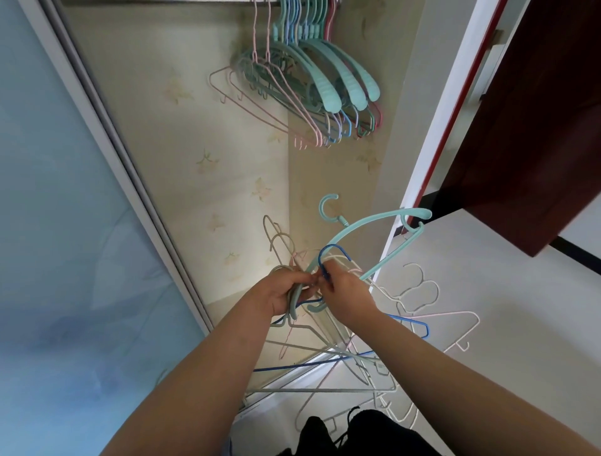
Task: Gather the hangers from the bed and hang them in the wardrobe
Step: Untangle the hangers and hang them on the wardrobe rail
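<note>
At lower centre the left hand (286,293) grips a tangled bunch of hangers (325,351) while the right hand (344,293) pinches a blue hook (328,257), apparently freeing one for the rail (162,2) at top, where hung hangers (312,81) already crowd.

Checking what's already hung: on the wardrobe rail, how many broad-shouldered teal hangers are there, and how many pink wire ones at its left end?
Broad teal hangers: 3
Pink wire hangers: 2
Total: 5

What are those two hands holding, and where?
Left hand grips a bundle of hangers by their hooks; right hand pinches the blue hanger's hook.
</note>
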